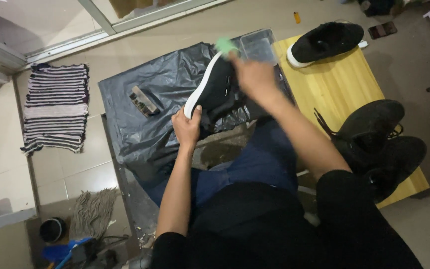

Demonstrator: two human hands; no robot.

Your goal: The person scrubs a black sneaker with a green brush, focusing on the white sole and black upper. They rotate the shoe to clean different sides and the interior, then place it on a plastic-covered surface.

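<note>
black shoe (pixel 218 89) with a white sole is held tilted over the black plastic sheet (pixel 145 84), which is the landmark. left hand (pixel 187 127) grips its heel end from below, forearm upright. right hand (pixel 255 74), blurred, clutches a green cloth (pixel 225 46) at the toe. 1 brush (pixel 144 101) lies on the sheet.

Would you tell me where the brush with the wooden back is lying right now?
In the head view, the brush lies on the black plastic sheet, left of the held shoe and just above the left hand.
</note>
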